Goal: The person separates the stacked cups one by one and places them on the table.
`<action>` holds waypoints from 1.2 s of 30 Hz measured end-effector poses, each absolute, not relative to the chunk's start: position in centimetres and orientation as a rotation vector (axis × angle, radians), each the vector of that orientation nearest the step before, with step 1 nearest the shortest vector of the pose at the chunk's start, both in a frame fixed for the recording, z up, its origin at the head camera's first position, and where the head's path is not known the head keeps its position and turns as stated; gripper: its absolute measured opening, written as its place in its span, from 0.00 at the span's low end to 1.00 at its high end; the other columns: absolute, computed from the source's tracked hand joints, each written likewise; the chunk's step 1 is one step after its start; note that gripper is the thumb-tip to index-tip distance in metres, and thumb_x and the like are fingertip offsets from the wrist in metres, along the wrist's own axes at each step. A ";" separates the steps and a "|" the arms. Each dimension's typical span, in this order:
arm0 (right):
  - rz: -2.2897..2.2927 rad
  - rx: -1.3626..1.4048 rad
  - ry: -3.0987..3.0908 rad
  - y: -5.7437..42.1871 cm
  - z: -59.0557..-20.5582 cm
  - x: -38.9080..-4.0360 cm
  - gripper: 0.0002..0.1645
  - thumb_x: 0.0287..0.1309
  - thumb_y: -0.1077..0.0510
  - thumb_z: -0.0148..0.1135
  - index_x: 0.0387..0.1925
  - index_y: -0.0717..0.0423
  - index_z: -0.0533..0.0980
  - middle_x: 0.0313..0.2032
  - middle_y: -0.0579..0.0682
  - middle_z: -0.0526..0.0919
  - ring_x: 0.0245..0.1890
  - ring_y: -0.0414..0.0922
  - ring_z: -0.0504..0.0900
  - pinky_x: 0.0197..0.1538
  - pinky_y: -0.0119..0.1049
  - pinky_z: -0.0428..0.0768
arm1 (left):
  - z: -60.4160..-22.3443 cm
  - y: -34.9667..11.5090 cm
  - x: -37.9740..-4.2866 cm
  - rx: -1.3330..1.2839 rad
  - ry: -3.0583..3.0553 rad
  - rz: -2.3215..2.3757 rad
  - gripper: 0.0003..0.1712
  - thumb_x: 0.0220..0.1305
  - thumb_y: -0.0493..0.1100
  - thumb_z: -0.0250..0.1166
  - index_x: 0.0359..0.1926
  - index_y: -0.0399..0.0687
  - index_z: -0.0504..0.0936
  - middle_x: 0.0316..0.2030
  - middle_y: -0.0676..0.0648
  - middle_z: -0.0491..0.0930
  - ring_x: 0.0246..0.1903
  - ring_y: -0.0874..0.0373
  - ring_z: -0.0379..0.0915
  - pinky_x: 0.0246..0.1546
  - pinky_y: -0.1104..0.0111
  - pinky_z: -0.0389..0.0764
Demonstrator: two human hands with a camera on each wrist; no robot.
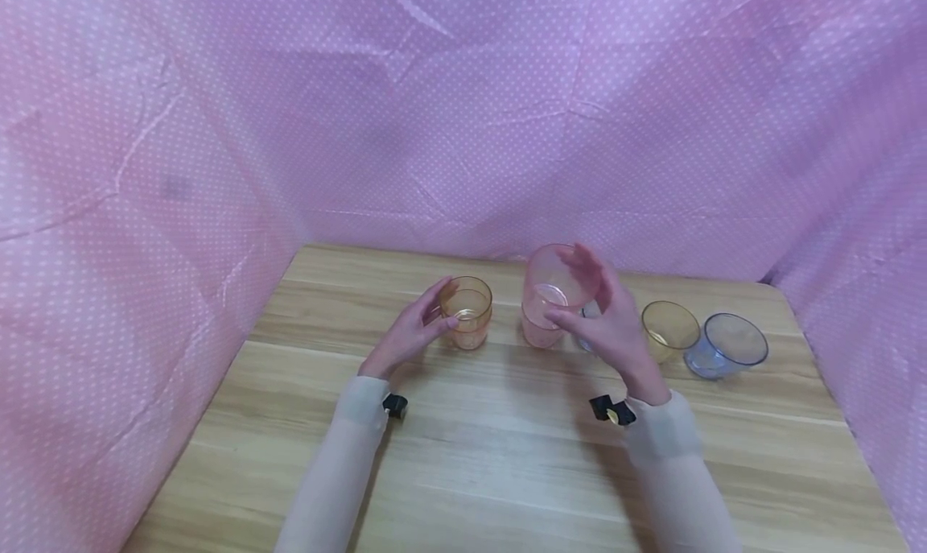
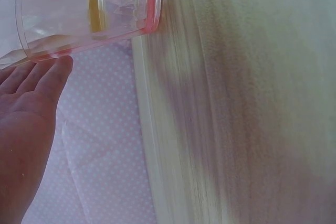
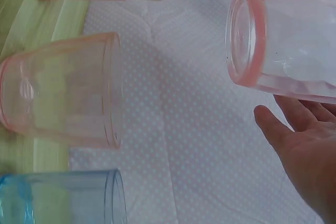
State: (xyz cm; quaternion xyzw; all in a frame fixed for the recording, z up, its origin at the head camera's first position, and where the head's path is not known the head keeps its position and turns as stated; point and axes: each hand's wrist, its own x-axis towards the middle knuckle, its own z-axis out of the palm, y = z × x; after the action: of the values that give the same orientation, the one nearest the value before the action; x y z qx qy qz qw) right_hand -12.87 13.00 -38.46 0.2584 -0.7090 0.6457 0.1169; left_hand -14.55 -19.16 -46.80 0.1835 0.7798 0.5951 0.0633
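My left hand (image 1: 409,332) holds a see-through amber cup (image 1: 467,297) nested in a pink cup (image 2: 153,3), thumb in front and fingers behind. This stack stands upright on the table. Raised off the table, another clear pink cup (image 1: 554,267) is gripped by my right hand (image 1: 614,328); its base shows in the right wrist view. Below and beside the raised cup, a second pink cup (image 3: 63,90) stands upright on the tabletop. Partly hidden behind my right hand is a blue cup (image 3: 68,195).
To the right of my right hand stand an amber cup (image 1: 669,328) and a blue-tinted cup (image 1: 724,348), close together. The wooden table (image 1: 463,456) ends at the back against a pink dotted cloth (image 1: 434,134), which also hangs at both sides.
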 end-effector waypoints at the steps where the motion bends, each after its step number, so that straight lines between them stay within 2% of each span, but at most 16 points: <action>1: 1.891 0.749 -2.067 13.2 -38.5 -12.8 0.60 0.39 0.83 0.74 0.76 0.61 0.62 0.67 0.63 0.75 0.68 0.44 0.72 0.75 0.34 0.66 | -46.8 -19.1 -14.5 0.550 2.354 1.799 0.45 0.72 0.35 0.66 0.81 0.41 0.53 0.78 0.40 0.59 0.77 0.45 0.54 0.77 0.57 0.59; 6: 1.900 0.720 -2.054 14.4 -38.1 -12.1 0.59 0.38 0.84 0.73 0.75 0.64 0.63 0.66 0.62 0.76 0.67 0.45 0.73 0.73 0.32 0.67 | -46.9 -19.2 -14.6 0.543 2.352 1.805 0.44 0.72 0.36 0.66 0.81 0.42 0.53 0.78 0.41 0.59 0.77 0.46 0.54 0.78 0.57 0.58; 12: 1.919 0.665 -2.066 15.9 -37.9 -11.3 0.60 0.39 0.85 0.72 0.76 0.60 0.63 0.67 0.58 0.76 0.68 0.44 0.73 0.74 0.31 0.66 | -46.9 -19.2 -14.6 0.545 2.363 1.784 0.45 0.72 0.38 0.66 0.82 0.42 0.52 0.78 0.42 0.59 0.77 0.47 0.54 0.77 0.58 0.59; 22: 1.920 0.700 -2.012 18.5 -38.4 -10.3 0.63 0.38 0.88 0.70 0.77 0.59 0.61 0.68 0.59 0.75 0.67 0.47 0.74 0.72 0.32 0.70 | -46.9 -19.4 -14.7 0.547 2.371 1.772 0.45 0.73 0.40 0.66 0.81 0.41 0.53 0.78 0.43 0.59 0.77 0.48 0.55 0.77 0.58 0.60; 27: 1.918 0.725 -1.980 19.8 -38.7 -10.2 0.62 0.37 0.88 0.71 0.76 0.62 0.61 0.67 0.61 0.76 0.67 0.47 0.75 0.70 0.33 0.74 | -46.8 -19.3 -14.6 0.551 2.368 1.776 0.44 0.73 0.40 0.66 0.82 0.44 0.53 0.78 0.44 0.59 0.77 0.48 0.55 0.78 0.59 0.59; 33: 1.967 0.708 -1.912 20.9 -38.9 -9.7 0.61 0.36 0.90 0.68 0.75 0.65 0.61 0.67 0.62 0.76 0.67 0.48 0.74 0.70 0.34 0.72 | -46.6 -19.3 -14.4 0.532 2.370 1.760 0.44 0.73 0.41 0.66 0.82 0.48 0.53 0.79 0.46 0.59 0.77 0.50 0.54 0.78 0.59 0.59; 36: 1.959 0.707 -1.895 21.6 -39.0 -9.2 0.60 0.37 0.89 0.70 0.75 0.66 0.60 0.67 0.63 0.75 0.67 0.48 0.74 0.71 0.34 0.72 | -46.5 -19.3 -14.3 0.529 2.373 1.754 0.44 0.74 0.42 0.66 0.82 0.48 0.54 0.78 0.47 0.59 0.77 0.51 0.54 0.78 0.58 0.59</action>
State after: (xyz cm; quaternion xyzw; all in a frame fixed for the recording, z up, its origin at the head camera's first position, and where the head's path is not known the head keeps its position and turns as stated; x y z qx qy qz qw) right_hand -9.22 21.56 -39.04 0.2478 -0.6640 0.6865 0.1621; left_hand -14.33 -19.28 -46.53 0.1760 0.7896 0.5835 0.0716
